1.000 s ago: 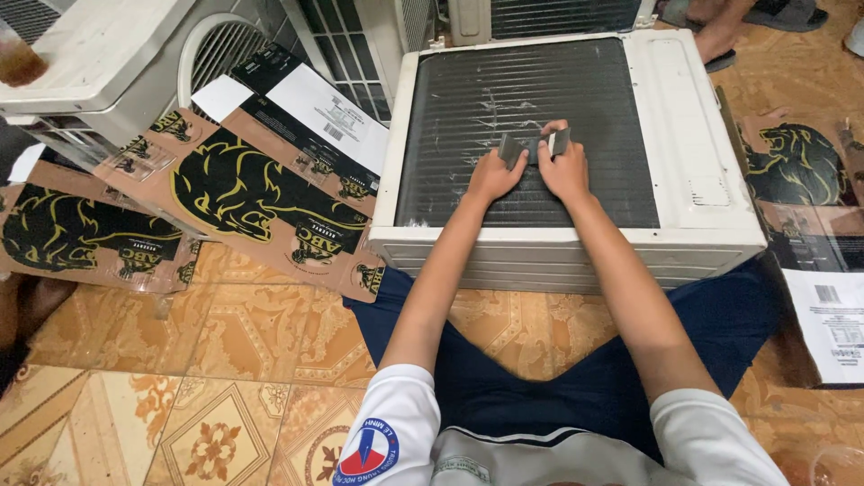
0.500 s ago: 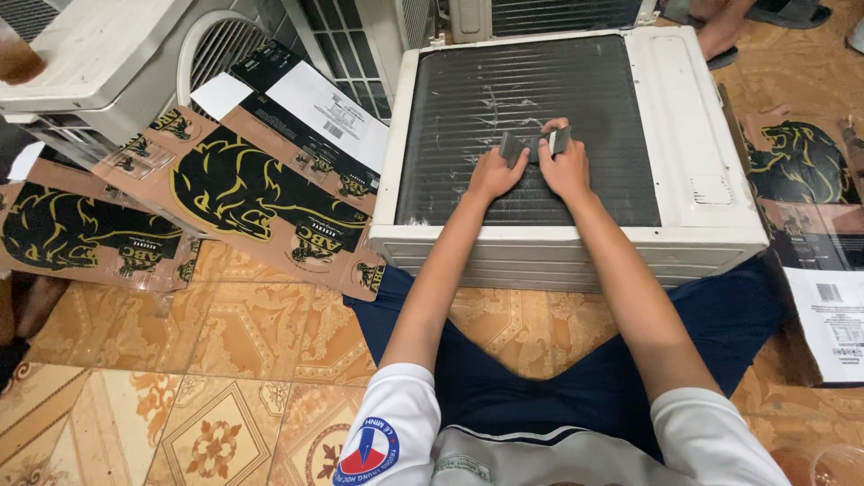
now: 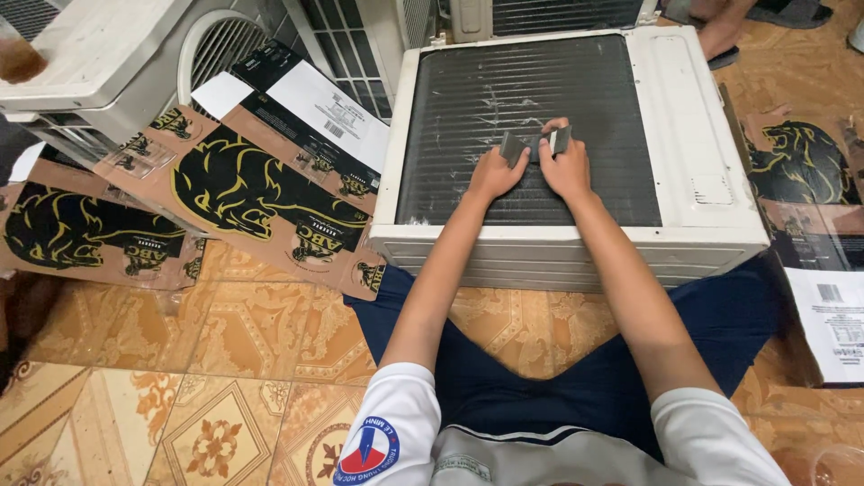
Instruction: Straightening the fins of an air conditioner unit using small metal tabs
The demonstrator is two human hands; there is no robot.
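Flattened brown cardboard boxes with black and yellow prints lie across the left of the frame on the patterned tile floor. At centre top, a white air-conditioner unit lies with its dark fin grille facing up. The left hand and right hand rest on the grille, fingers closed on a small grey fin comb held between them.

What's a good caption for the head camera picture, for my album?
Left hand and right hand hold a small grey tool against the dark fins of a white air conditioner unit.
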